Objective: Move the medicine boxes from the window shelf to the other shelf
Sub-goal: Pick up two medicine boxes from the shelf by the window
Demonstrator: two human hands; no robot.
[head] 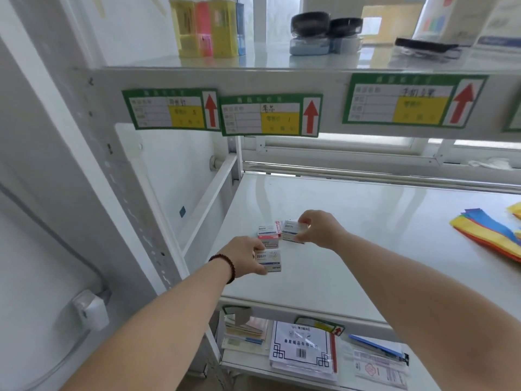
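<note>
Several small white medicine boxes with blue and red print lie near the left front of the white middle shelf [366, 221]. My left hand [245, 258], with a dark bead bracelet on the wrist, grips the nearest box [271, 261] by its left end. My right hand [318, 230] pinches another box [293, 234] by its right end, slightly farther back. Between them sit a third box [266, 232] and a red-edged one [278, 227], partly hidden behind the others.
Coloured paper strips [490, 235] lie at the shelf's right edge. The upper shelf [282, 80] carries yellow and pink packs [205, 29], dark tape rolls [324, 26] and green price labels. Paper packs [301, 348] fill the lower shelf. A grey upright post [121, 179] stands left.
</note>
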